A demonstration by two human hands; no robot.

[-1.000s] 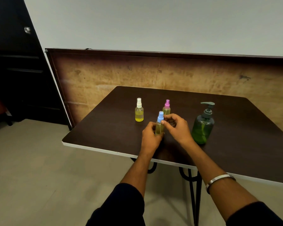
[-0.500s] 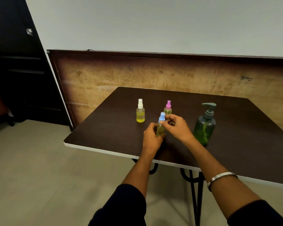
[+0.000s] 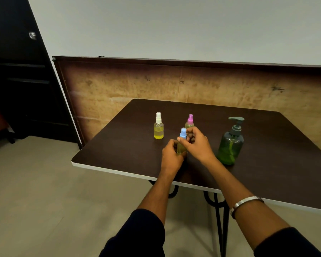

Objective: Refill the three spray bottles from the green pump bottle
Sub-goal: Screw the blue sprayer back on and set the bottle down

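Blue-capped spray bottle (image 3: 181,143), upright near the counter (image 3: 119,145) centre: left hand (image 3: 171,157) grips its body, right hand (image 3: 197,143) pinches the cap. Likely light, smooth plastic; hold the body firmly while twisting. Green pump bottle (image 3: 230,145) stands right.

Dark table (image 3: 267,145), grey wall (image 3: 174,25), beige floor (image 3: 35,201)
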